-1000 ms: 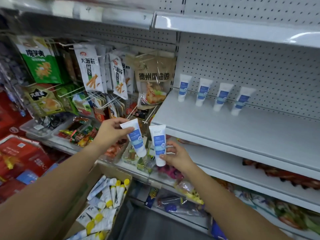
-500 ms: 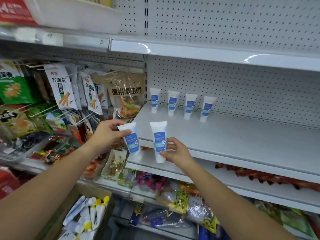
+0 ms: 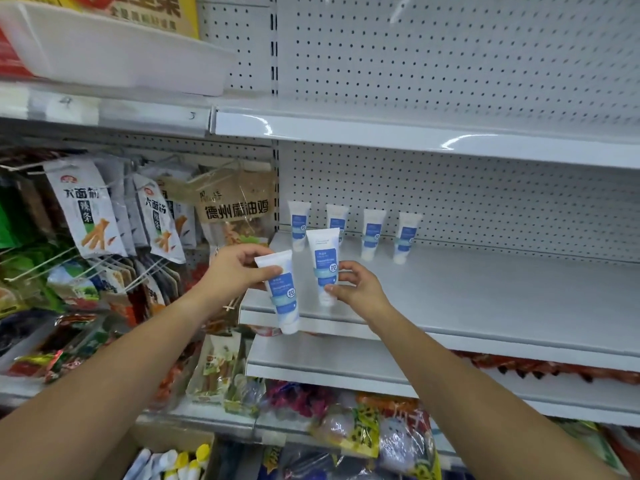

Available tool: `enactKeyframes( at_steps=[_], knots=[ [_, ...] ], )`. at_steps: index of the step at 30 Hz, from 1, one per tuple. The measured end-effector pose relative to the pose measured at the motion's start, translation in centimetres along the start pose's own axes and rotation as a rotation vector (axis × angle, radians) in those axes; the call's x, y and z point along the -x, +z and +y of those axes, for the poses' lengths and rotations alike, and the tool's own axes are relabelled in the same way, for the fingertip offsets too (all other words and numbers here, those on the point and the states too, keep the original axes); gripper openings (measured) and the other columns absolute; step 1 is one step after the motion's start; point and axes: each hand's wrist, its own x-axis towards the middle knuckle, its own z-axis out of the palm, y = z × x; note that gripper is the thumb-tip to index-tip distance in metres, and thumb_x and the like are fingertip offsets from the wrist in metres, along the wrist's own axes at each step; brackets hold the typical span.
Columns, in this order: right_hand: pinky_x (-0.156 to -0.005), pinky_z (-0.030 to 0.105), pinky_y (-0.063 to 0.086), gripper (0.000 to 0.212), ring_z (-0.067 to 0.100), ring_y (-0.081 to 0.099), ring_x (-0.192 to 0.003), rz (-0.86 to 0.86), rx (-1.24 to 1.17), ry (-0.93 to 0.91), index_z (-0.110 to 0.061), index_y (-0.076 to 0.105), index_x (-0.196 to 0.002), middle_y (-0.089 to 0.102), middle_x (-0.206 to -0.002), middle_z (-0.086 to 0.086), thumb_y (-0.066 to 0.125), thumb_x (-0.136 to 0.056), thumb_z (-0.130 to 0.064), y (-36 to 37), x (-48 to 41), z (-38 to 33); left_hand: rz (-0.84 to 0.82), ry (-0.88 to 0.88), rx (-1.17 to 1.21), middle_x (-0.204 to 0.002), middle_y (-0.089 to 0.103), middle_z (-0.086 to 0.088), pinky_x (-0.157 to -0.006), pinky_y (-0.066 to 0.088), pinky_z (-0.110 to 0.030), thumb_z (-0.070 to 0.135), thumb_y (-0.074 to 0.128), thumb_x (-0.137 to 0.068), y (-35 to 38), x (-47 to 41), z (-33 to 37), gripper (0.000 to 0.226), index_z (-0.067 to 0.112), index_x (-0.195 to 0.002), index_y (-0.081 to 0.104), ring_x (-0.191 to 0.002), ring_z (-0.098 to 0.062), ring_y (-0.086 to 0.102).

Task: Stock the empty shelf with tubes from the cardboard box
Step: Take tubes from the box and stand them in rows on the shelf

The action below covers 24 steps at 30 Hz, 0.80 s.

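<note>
White plastic squeeze tubes with blue labels, cap end down. The left tube (image 3: pixel 282 296) hangs tilted in front of the shelf (image 3: pixel 485 296) lip, and the left hand (image 3: pixel 239 271) pinches it near the flat crimped top. The right tube (image 3: pixel 325 265) is upright over the shelf's front-left corner. The right hand (image 3: pixel 360 289) pinches its lower body near the cap. Can't tell if the cap touches down.

Likely handling: light, soft-walled, glossy, so a bit slippery, and a hard squeeze dents it. Best hold is the crimp or the stiffer end by the cap, not mid-body. The narrow cap base tips easily, so set it down straight.

A row of 4 tubes (image 3: pixel 372 233) stands at the back, against the pegboard (image 3: pixel 485 202). The cardboard box (image 3: pixel 180 441) sits low left with more tubes in it. Snack packets (image 3: pixel 86 209) hang to the left.
</note>
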Motion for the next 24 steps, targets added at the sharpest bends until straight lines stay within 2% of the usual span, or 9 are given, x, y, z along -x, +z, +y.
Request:
enactKeyframes(
  at_steps=[3,7,11,15,18,22,24],
  knots=[
    [-0.082,0.034,0.058,0.041,0.021,0.068,-0.096,0.042,0.044,0.011,-0.013,0.061,-0.111,0.071,-0.104,0.008,0.08,-0.077,-0.005,1.6,-1.6,0.2,-0.059,0.008,0.007,-0.09,0.077,-0.007,-0.063,0.06,-0.026,0.001,0.075,-0.083,-0.7,-1.4,-0.3,0.019,0.003,-0.101,0.072,-0.081,-0.018,0.074],
    [-0.088,0.043,0.057,0.043,0.026,0.069,-0.097,0.12,0.046,0.047,-0.008,0.06,-0.112,0.071,-0.104,0.011,0.081,-0.075,-0.002,4.3,-4.3,-0.1,-0.101,0.024,0.029,-0.093,0.076,-0.011,-0.073,0.062,-0.041,0.002,0.077,-0.081,-2.3,-3.4,-1.3,0.021,0.003,-0.102,0.072,-0.087,-0.026,0.074],
    [-0.079,0.029,0.057,0.043,0.014,0.067,-0.085,0.155,0.054,0.048,-0.006,0.058,-0.113,0.069,-0.1,0.005,0.079,-0.076,-0.001,5.7,-6.2,-0.2,-0.122,0.01,0.05,-0.09,0.076,-0.01,-0.072,0.063,-0.041,0.001,0.077,-0.081,-3.3,-4.5,-2.1,0.021,0.002,-0.101,0.071,-0.081,-0.021,0.073],
    [-0.078,0.027,0.055,0.043,0.018,0.066,-0.088,0.163,0.076,0.035,-0.007,0.058,-0.113,0.069,-0.1,0.003,0.079,-0.077,-0.001,5.9,-8.2,0.0,-0.137,-0.008,0.048,-0.09,0.077,-0.008,-0.068,0.062,-0.034,0.002,0.077,-0.082,-4.0,-5.4,-2.6,0.02,0.003,-0.101,0.072,-0.081,-0.018,0.073],
    [-0.074,0.022,0.052,0.042,0.016,0.066,-0.088,0.146,0.096,0.026,-0.01,0.058,-0.112,0.067,-0.096,-0.003,0.079,-0.077,-0.001,5.8,-9.5,0.5,-0.123,-0.018,0.094,-0.09,0.076,-0.011,-0.069,0.063,-0.036,0.0,0.076,-0.082,-4.0,-6.1,-2.9,0.018,0.003,-0.1,0.072,-0.081,-0.02,0.073],
    [-0.077,0.022,0.053,0.044,0.013,0.065,-0.088,0.123,0.126,0.016,-0.009,0.056,-0.116,0.067,-0.1,-0.002,0.078,-0.079,-0.002,5.9,-11.2,1.6,-0.121,-0.023,0.105,-0.091,0.076,-0.012,-0.071,0.062,-0.038,0.0,0.076,-0.082,-3.7,-6.7,-3.6,0.017,0.004,-0.098,0.072,-0.082,-0.022,0.073],
    [-0.085,0.03,0.054,0.043,0.012,0.065,-0.09,0.123,0.137,0.015,-0.008,0.055,-0.116,0.067,-0.104,0.002,0.077,-0.079,-0.003,6.1,-12.1,2.2,-0.126,-0.023,0.106,-0.092,0.076,-0.013,-0.072,0.062,-0.039,-0.001,0.076,-0.082,-3.5,-7.0,-4.1,0.017,0.003,-0.098,0.072,-0.083,-0.022,0.073]
  ],
)
